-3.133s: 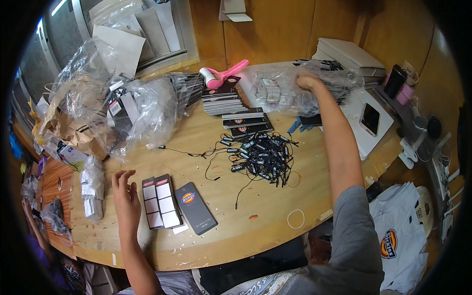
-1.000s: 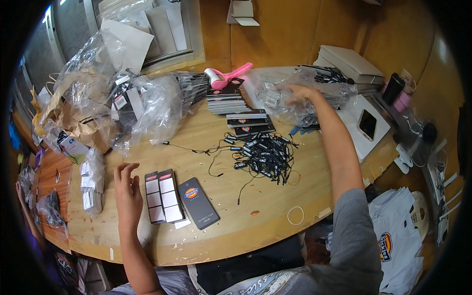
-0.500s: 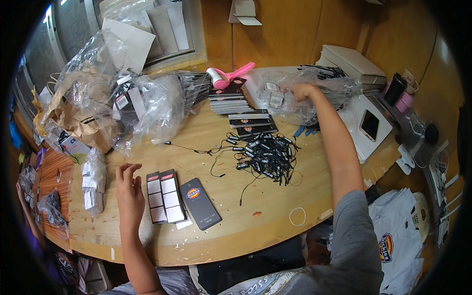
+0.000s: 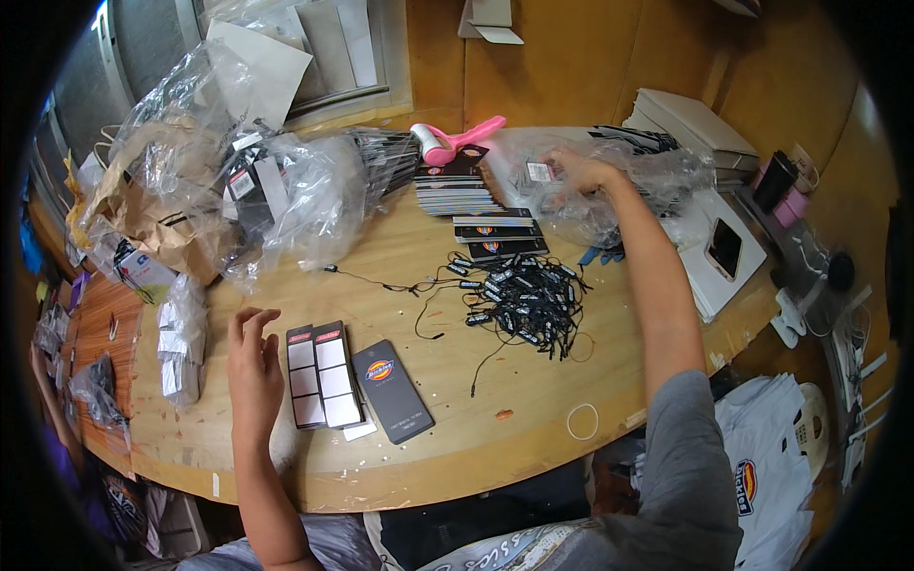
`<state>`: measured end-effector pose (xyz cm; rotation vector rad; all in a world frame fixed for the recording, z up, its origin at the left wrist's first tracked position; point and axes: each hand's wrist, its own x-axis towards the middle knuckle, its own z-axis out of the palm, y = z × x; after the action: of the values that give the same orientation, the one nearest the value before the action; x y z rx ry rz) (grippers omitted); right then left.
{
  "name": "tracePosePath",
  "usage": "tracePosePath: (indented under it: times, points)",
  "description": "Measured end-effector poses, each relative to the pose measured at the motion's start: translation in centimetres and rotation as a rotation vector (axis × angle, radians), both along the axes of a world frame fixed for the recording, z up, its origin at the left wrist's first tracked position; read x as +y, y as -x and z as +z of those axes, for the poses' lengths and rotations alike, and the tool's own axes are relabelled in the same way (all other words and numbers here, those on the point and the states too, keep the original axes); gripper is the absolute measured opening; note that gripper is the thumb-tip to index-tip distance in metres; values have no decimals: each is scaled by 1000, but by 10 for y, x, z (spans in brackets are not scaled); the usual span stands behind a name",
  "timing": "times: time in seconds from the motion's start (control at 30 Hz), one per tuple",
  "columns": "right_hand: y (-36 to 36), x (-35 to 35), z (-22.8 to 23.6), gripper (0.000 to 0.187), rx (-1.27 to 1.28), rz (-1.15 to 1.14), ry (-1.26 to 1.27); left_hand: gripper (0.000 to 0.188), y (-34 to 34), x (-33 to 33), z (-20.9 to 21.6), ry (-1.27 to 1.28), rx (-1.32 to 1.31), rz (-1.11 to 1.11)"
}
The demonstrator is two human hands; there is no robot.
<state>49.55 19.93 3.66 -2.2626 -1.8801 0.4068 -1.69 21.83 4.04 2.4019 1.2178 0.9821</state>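
My left hand (image 4: 255,366) hovers at the table's left, fingers curved and apart, with nothing in them. Just right of it lie two narrow black-and-white label strips (image 4: 334,376) side by side, and a dark grey hang tag (image 4: 391,392) lies at a slant next to them. My right arm stretches to the far side, where my right hand (image 4: 586,173) is at a clear plastic bag (image 4: 562,217) near a small white label (image 4: 539,172). Its fingers are curled; what they pinch is hidden. Nearer me is a heap of black tag strings (image 4: 526,303).
Stacked dark tags (image 4: 457,195) stand beyond the strings, with a pink lint roller (image 4: 457,141) behind. Crumpled plastic bags (image 4: 319,200) and a brown paper bag (image 4: 171,214) crowd the left. A phone (image 4: 725,249) lies at right; a rubber band (image 4: 583,422) lies near the front edge.
My right hand has shifted slightly left over the plastic bag, toward the white label. My left hand stays nearly in place. The whole view has moved a little.
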Motion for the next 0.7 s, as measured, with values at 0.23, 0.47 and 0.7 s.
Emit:
tracePosePath:
  times: [0.23,0.47,0.7]
  points:
    - [10,-13,2,81,197,2,-61,28,-1,4,-6,-30,-30,-20]
    - [16,-18,2,82,267,64,-105,29,-1,3,-4,-3,-42,-21]
    - [31,-15,27,48,520,-54,1,27,0,2,-4,30,-38,12]
